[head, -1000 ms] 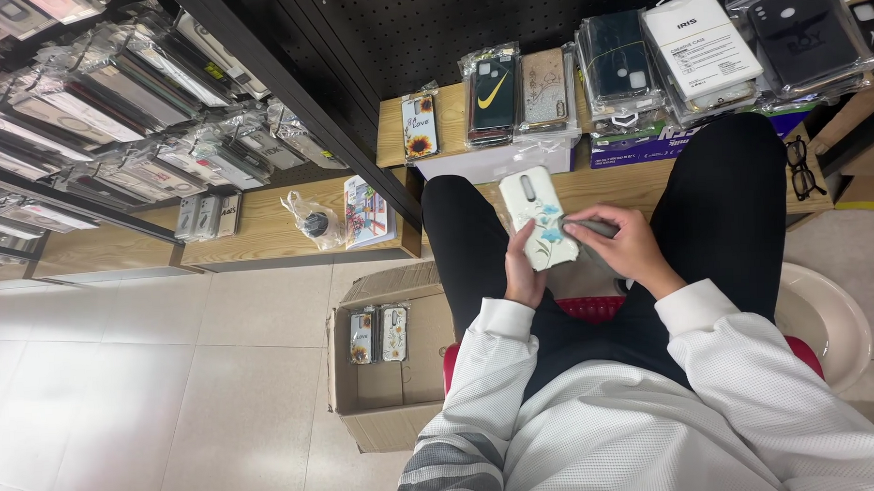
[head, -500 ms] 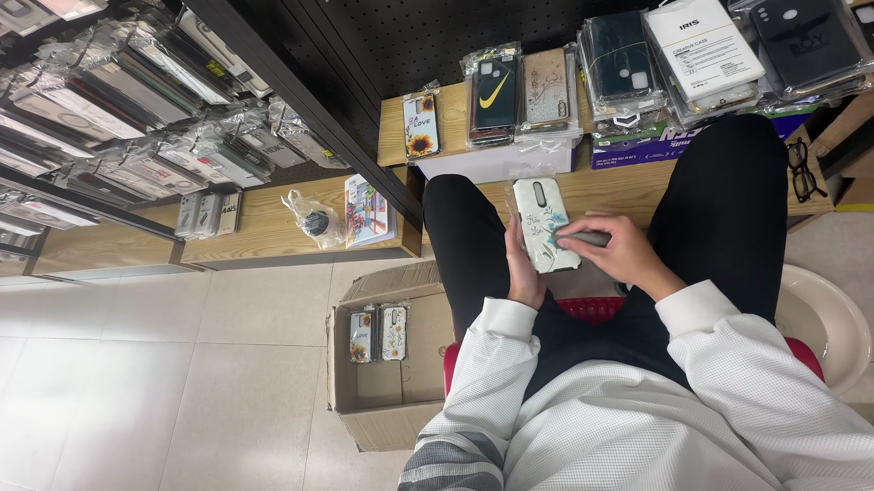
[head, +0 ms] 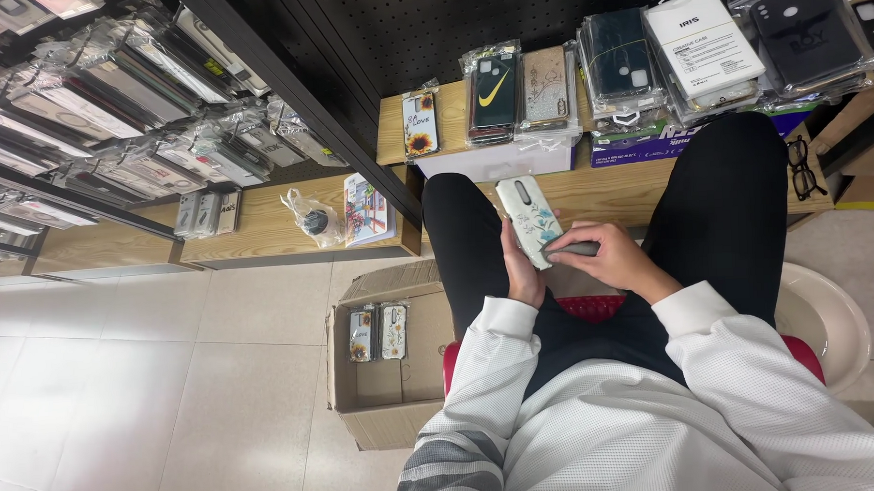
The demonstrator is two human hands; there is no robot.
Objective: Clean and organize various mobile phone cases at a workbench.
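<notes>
Over the lap, between the knees: the phone case (head: 530,221), white with blue flowers, stands tilted in the air, above the low wooden shelf's front edge.
Left hand (head: 521,272): clasped round the case's lower end, thumb on its left rim.
Right hand (head: 607,256): closed on a small dark grey tool (head: 571,250) whose tip touches the case's lower right edge.
Risk, slip: the grip covers only the bottom of the case, so a push from the tool could, I judge, twist it loose.
Risk, fall: it would likely drop past the knees toward the floor or the cardboard box (head: 389,383) at left.
Risk, scratch: a hard press may mar the print.
Change: the case now leans further left than half a second ago, and the right hand sits lower.
</notes>
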